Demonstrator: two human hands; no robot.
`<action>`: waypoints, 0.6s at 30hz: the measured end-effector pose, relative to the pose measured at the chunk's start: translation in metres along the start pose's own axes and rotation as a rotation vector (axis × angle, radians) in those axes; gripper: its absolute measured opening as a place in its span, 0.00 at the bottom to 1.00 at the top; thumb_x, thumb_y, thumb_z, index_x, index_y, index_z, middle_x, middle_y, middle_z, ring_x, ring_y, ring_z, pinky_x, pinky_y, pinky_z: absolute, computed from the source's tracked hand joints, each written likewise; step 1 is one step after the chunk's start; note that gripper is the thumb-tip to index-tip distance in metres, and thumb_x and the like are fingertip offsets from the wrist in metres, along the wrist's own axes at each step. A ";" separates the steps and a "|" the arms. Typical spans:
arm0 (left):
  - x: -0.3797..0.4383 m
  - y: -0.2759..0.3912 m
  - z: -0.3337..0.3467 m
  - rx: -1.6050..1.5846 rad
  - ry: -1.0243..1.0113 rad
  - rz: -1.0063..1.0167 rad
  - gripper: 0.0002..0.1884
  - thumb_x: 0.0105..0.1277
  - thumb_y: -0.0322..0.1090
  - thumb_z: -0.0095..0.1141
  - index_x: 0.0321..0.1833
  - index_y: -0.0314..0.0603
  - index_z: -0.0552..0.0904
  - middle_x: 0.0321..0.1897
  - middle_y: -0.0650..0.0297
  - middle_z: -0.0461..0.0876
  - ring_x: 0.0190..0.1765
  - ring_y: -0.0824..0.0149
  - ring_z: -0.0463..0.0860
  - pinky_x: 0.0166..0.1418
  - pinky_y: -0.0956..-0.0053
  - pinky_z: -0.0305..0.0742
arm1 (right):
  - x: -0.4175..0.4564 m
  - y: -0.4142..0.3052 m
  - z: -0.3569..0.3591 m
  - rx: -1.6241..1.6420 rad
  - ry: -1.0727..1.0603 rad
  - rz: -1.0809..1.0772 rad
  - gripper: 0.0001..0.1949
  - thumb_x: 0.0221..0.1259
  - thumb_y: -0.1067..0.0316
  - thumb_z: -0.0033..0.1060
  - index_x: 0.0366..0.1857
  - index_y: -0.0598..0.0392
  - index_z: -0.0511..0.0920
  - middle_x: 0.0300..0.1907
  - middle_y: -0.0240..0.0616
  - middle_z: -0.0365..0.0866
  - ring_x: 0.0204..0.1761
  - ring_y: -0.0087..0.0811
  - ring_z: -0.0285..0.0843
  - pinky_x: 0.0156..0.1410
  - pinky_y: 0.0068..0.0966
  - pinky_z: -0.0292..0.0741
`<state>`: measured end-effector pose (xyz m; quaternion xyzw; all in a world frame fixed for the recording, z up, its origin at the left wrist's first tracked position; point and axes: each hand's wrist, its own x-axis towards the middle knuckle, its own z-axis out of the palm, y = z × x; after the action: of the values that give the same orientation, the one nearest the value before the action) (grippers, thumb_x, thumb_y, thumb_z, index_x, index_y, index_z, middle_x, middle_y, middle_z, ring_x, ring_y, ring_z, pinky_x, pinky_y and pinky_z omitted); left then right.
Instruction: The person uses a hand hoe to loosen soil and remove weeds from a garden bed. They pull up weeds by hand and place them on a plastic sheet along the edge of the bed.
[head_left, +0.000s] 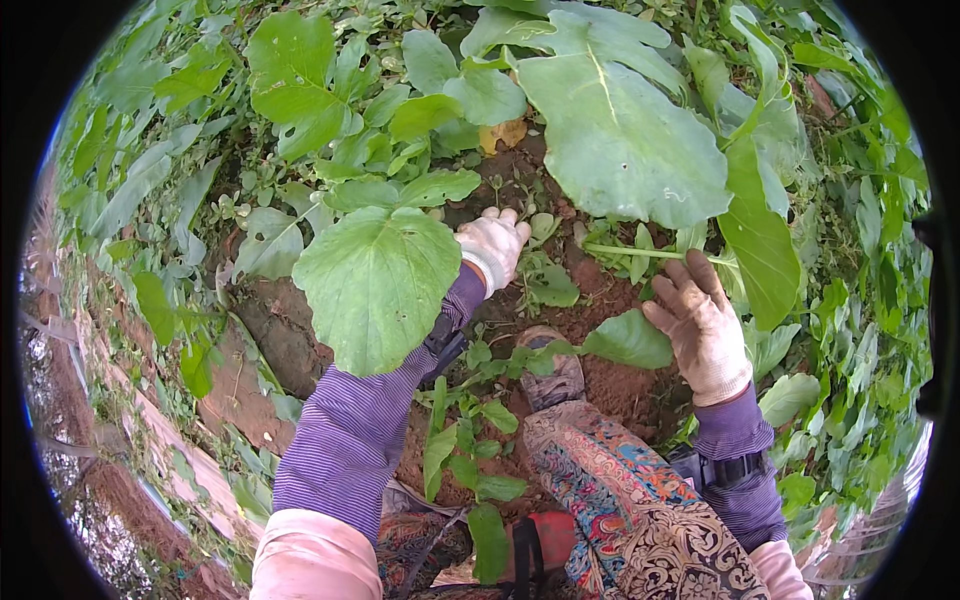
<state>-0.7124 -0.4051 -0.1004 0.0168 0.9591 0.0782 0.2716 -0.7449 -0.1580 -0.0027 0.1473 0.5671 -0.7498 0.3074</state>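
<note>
My left hand (493, 244), in a white knit glove, reaches down to the soil among small weeds (553, 286). Its fingers are curled, and whether they grip anything is hidden. A broad green leaf (379, 289) hangs over part of my left forearm. To the right, my right hand (697, 330) wears a soil-stained glove with the fingers apart. Its fingertips are at a pale green leaf stalk (637, 251), and it appears to hold nothing. Beyond both hands spreads a large leaf (626, 142) with a few small holes.
A shoe (551, 367) stands on reddish soil (626, 397) between my arms, below a patterned trouser leg (637, 510). Low weeds (472, 450) grow near it. A yellowed leaf (502, 135) lies farther ahead. Dense leafy plants (855, 360) line the right side. Something red (544, 544) shows below me.
</note>
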 end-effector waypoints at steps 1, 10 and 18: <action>-0.001 0.001 0.002 -0.017 -0.007 -0.014 0.20 0.51 0.32 0.57 0.50 0.45 0.73 0.47 0.54 0.71 0.54 0.54 0.73 0.50 0.62 0.75 | 0.000 0.000 -0.001 0.012 0.004 -0.001 0.39 0.56 0.61 0.61 0.68 0.57 0.48 0.67 0.50 0.52 0.62 0.43 0.61 0.56 0.36 0.73; -0.198 -0.092 0.005 -0.083 -0.420 -0.273 0.20 0.49 0.29 0.56 0.49 0.45 0.77 0.35 0.50 0.80 0.43 0.50 0.80 0.47 0.60 0.75 | 0.000 0.002 -0.001 0.111 -0.039 -0.036 0.35 0.57 0.62 0.60 0.66 0.54 0.53 0.66 0.50 0.54 0.63 0.46 0.60 0.57 0.41 0.71; -0.601 -0.088 -0.040 0.001 0.089 -1.159 0.23 0.43 0.32 0.65 0.46 0.40 0.77 0.38 0.50 0.79 0.45 0.49 0.78 0.50 0.62 0.73 | -0.021 -0.027 0.042 0.047 -0.371 -0.078 0.30 0.59 0.62 0.57 0.64 0.57 0.58 0.55 0.45 0.69 0.52 0.36 0.73 0.54 0.33 0.76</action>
<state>-0.2204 -0.5424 0.2305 -0.5141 0.8223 -0.0831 0.2295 -0.7404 -0.1866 0.0428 -0.0082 0.4884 -0.7884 0.3739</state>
